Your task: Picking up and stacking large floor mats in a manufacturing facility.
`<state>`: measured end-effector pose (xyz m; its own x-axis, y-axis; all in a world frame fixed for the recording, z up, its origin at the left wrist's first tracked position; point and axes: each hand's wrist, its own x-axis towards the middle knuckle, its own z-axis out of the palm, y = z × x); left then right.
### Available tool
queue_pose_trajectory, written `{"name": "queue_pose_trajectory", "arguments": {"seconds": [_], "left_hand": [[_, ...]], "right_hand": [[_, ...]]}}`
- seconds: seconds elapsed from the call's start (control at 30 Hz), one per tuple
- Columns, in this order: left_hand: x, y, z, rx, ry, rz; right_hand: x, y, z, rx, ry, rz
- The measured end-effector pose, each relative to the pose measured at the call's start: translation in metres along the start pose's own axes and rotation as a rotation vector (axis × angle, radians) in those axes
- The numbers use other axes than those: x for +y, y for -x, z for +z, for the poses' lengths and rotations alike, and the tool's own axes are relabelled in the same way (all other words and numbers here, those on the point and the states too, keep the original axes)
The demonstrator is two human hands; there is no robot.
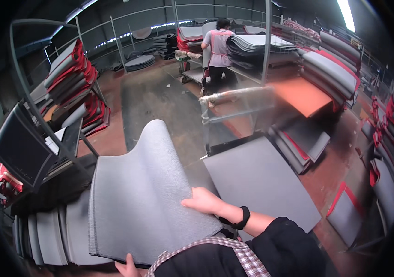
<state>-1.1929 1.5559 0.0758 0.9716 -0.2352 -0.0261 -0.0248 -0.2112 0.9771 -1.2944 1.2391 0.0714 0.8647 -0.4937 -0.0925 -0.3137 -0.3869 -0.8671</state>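
A light grey floor mat (137,184) with a ribbed surface fills the space before me, its far part curling upward. Several thin edges show along its left side, so it may be a small stack. My right hand (204,201) grips its right edge, thumb on top and the other fingers hidden beneath. Down at the near edge, my left hand (128,265) pinches the mat's border, with most of its fingers out of view. A black band (242,218) circles my right wrist. Right of the mat lies a flat grey sheet (261,184).
A metal-framed trolley (234,94) stands ahead, an orange sheet (303,94) beyond it. Rolled and folded mats (331,74) are piled at right. At left, a rack (26,78) stands beside red-edged mats (70,74). Another person (220,46) stands at a far cart.
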Motion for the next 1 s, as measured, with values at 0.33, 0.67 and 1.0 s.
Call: {"name": "queue_pose_trajectory", "arguments": {"seconds": [0.33,0.67,1.0], "left_hand": [[-0.001,-0.297,0.125,-0.214,-0.042,-0.043],[0.059,-0.583,0.289,-0.484,0.044,0.045],[0.164,-0.728,0.511,-0.558,-0.054,0.091]], "right_hand": [[0.013,-0.262,-0.052,0.195,-0.121,-0.029],[0.021,-0.482,-0.137,0.408,-0.254,0.041],[0.079,-0.667,-0.285,0.589,-0.231,0.006]]}}
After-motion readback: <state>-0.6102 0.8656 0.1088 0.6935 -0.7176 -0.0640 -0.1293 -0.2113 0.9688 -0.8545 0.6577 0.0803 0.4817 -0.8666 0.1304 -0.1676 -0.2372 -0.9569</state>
